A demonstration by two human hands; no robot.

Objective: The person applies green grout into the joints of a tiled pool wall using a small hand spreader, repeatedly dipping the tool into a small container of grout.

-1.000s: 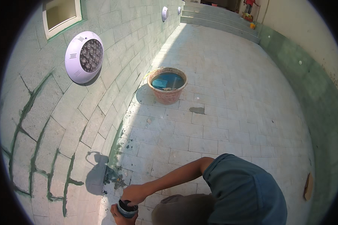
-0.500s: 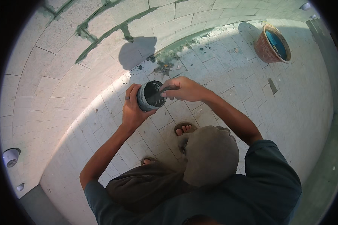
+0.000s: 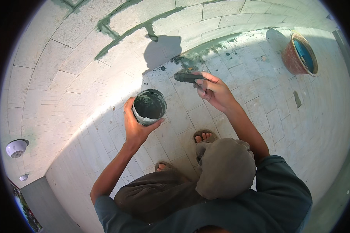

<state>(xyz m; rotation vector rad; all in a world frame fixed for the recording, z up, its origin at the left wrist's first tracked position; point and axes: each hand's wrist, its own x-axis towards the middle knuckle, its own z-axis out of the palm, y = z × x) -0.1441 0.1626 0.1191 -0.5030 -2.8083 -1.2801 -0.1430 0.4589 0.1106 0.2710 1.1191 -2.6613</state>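
Observation:
My left hand (image 3: 135,125) is wrapped round a small cup (image 3: 136,112), thumb on the near side. The cup tilts so its mouth shows, and dark green paste (image 3: 149,105) coats its inside. To the right of the cup and apart from it, my right hand (image 3: 216,91) pinches a dark, flat scraper-like strip (image 3: 187,77) between thumb and fingers. Its outer end points left toward the wall and looks coated with the paste. The end inside my fingers is hidden. Above the hands, the pale block wall (image 3: 81,42) has dark green filler (image 3: 122,35) along several joints.
A worn reddish bucket (image 3: 289,58) with a blue inside stands on the tiled floor (image 3: 237,112) at the far right. Dark green spatters (image 3: 198,56) lie along the wall's foot. Two round white fixtures (image 3: 16,148) stick out at the left. My sandalled foot (image 3: 203,136) is below the hands.
My right hand has lifted the strip out of the cup and moved it up and right, away from the mouth. My left hand still holds the cup. The whole view has shifted slightly.

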